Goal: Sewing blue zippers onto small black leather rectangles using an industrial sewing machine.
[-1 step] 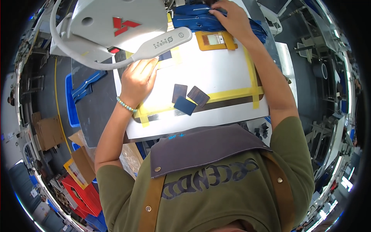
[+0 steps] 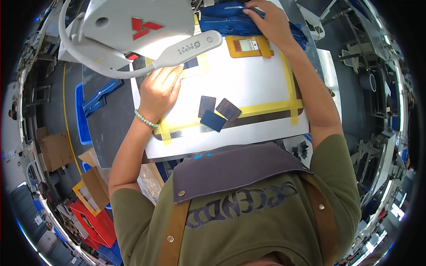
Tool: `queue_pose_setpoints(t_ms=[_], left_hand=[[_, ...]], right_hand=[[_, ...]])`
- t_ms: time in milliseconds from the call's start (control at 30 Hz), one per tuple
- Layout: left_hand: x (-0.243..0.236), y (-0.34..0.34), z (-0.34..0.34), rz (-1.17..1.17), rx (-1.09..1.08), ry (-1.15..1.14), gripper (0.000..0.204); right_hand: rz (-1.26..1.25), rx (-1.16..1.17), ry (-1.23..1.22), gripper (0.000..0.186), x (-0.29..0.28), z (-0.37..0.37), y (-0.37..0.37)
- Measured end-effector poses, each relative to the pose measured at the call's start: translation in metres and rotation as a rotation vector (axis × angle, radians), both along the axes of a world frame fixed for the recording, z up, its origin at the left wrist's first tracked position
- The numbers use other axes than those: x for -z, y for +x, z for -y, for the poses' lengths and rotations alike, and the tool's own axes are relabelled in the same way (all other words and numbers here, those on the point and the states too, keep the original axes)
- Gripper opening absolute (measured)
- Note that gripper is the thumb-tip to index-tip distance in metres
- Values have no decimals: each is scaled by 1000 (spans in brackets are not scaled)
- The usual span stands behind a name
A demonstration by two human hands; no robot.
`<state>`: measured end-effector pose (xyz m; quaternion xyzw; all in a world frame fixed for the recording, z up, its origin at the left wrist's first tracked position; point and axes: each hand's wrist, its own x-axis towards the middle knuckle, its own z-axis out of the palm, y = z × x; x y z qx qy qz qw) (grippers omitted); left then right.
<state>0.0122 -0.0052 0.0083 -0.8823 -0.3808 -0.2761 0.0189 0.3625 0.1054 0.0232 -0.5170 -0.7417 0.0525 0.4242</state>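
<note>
My left hand [image 2: 160, 91] is closed at the left of the white work surface [image 2: 248, 80], its fingers pressed together beneath the grey cabled control paddle [image 2: 191, 49]; what they hold is hidden. My right hand [image 2: 270, 24] is at the back, thumb and fingers gripping blue zippered fabric [image 2: 217, 24]. Just below that fabric lies a mustard framed piece [image 2: 237, 46] with a clear window. Three small cards, two dark brown [image 2: 228, 109] and one navy [image 2: 212, 120], lie near the front, inside yellow tape borders [image 2: 270, 106]. A navy patch [image 2: 191, 64] sits under the paddle.
A grey machine [image 2: 111, 22] overhangs the back left. Blue zipper strips [image 2: 100, 95] lie on the dark table beside a blue bin [image 2: 80, 128]. Cardboard [image 2: 53, 150] and a red crate [image 2: 91, 224] are at lower left. Small dark pieces [image 2: 301, 148] lie at front right.
</note>
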Motion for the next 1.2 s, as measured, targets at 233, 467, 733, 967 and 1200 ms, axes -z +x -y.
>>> queue_pose_setpoints(t_ms=[233, 467, 733, 967, 1200], left_hand=[[5, -1, 1, 87, 28, 83, 22], [0, 1, 5, 133, 65, 46, 20], [-1, 12, 2, -19, 66, -31, 34], [2, 12, 3, -69, 33, -117, 37], [6, 9, 3, -65, 17, -131, 36]], right_hand=[[87, -311, 6, 17, -34, 43, -9], [424, -404, 239, 17, 8, 65, -48], [481, -439, 239, 20, 17, 69, -49], [558, -536, 74, 38, -8, 69, -39], [675, -312, -13, 43, -21, 72, 17]])
